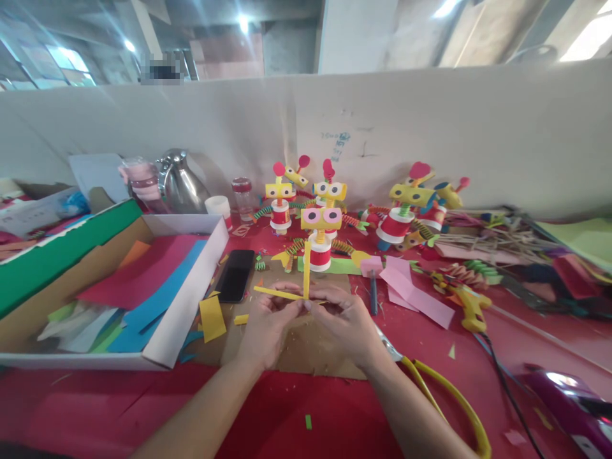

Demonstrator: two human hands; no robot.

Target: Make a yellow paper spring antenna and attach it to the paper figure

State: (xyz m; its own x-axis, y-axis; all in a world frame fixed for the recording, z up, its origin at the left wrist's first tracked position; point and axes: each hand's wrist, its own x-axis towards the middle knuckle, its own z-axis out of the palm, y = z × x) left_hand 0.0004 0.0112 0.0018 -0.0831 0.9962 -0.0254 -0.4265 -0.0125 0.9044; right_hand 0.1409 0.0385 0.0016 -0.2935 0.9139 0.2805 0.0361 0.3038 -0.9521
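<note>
Hands (271,322) pinch yellow paper (306,271), thumb beside thumb.

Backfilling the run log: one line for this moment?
left hand: pinching yellow paper strips; right hand: same; strips: one upright, one sideways; beneath: cardboard

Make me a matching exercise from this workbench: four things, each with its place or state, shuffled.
Things
1. Phone
2. Steel jug
3. Narrow yellow paper
4. Glue gun

Places and states
A. Held in the left hand and right hand
B. Lying to the right of both hands, with a dark cord
C. Lying flat, its dark screen facing up
D. Standing upright behind the open box

Right pairs: 1-C, 2-D, 3-A, 4-B
</note>
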